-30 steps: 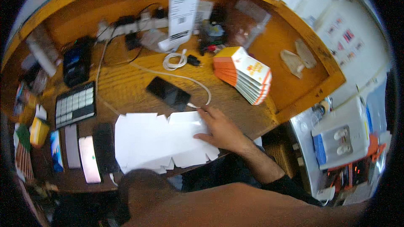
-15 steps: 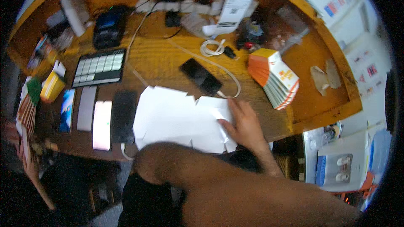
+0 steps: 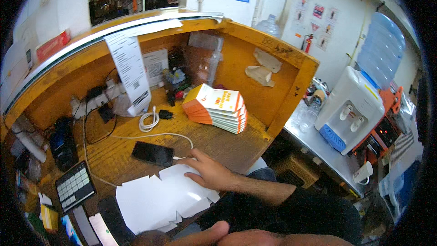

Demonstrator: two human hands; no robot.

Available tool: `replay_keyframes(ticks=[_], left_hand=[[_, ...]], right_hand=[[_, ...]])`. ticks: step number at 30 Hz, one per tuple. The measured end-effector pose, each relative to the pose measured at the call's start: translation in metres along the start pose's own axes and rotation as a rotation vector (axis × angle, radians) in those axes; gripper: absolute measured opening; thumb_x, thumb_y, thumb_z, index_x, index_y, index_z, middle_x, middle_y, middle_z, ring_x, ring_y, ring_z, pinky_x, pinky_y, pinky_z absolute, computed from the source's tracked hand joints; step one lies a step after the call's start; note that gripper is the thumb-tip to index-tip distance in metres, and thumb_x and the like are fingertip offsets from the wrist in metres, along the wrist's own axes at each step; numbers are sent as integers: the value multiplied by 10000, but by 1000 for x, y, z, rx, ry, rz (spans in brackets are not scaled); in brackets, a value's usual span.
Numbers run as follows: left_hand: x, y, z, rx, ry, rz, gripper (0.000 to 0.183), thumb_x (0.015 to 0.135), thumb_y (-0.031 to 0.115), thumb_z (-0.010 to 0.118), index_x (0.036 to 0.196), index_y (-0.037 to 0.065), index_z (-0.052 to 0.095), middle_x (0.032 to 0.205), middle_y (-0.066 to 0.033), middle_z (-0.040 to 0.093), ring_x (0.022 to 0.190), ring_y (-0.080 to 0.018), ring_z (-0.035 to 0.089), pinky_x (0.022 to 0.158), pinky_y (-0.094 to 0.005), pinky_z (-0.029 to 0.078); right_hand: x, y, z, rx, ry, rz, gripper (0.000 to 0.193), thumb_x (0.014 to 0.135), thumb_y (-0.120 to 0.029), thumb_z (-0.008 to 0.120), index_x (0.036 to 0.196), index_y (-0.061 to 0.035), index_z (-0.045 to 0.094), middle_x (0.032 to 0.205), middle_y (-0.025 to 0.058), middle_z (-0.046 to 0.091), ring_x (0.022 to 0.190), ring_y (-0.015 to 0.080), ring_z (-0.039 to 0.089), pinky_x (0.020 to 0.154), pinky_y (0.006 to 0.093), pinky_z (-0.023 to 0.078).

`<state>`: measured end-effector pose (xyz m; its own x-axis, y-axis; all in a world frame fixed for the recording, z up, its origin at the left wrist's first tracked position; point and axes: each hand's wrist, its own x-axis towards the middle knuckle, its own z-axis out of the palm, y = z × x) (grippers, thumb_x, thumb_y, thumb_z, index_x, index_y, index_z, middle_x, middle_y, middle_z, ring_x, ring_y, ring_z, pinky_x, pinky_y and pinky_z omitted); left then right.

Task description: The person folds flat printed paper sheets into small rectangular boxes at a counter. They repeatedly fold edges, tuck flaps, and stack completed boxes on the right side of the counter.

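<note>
Head view: right hand (image 3: 210, 171) resting on notched white card (image 3: 152, 200), just on the near side of the black phone (image 3: 153, 153).
Right fingers are lying loosely spread at the card corner closest to the phone's charging cable (image 3: 179, 158), clamping nothing; thumb is resting on top. What may be the left hand (image 3: 213, 234) is showing blurred at the lower edge, well to the near side of the phone; cannot tell its grip. Card is lying flat; sheen is suggesting a smooth, slippery face. Judging it light and springy, its tabs creasing easily. Broad edges between notches are looking best for pinching. Orange-and-white cartons (image 3: 218, 107) are sitting fanned beyond the phone, rightward.
</note>
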<state>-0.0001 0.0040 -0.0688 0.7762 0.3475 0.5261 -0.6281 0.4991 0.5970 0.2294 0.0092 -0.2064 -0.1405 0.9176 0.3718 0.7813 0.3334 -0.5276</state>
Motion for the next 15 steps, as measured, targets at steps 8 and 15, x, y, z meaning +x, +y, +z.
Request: replay_keyframes(ticks=[8,15], left_hand=[[-2,0,-10,-69,-99,-2,1118,1043,823,354,1458,-211,454,1444,-421,597,1255,-426,719,1034,-478,612],[16,-10,13,-22,-207,111,1149,1045,834,335,1444,-235,473,1437,-438,594,1248,-423,723,1025,-484,618]], right_hand=[[9,15,3,399,55,145,647,1076,-137,683,1661,-30,429,1721,226,433,1618,333,395,1315,445,329],[23,-11,-21,382,134,99,532,1115,-126,616,1587,39,437,1560,221,555,1451,297,528,1220,397,388]])
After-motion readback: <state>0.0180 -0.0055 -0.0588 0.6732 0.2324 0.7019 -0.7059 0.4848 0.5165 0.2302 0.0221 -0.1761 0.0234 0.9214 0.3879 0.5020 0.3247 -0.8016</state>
